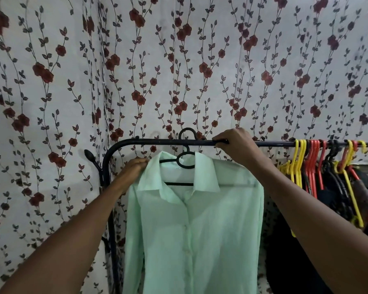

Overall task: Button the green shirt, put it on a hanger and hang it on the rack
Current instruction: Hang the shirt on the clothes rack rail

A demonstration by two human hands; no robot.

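The green shirt (pixel 191 225) hangs buttoned on a black hanger (pixel 186 161), whose hook sits over the rack's rail (pixel 157 142), apparently fully seated, though blur hinders certainty. The left hand (pixel 134 169), at nine o'clock of the collar, pinches the shoulder fabric, likely to square the garment on the hanger. The right hand (pixel 235 143), at one o'clock of the collar, curls round the rail, seemingly to steady the rack. Coloured hangers (pixel 310 162) crowd the rail at three o'clock, well apart from the shirt.
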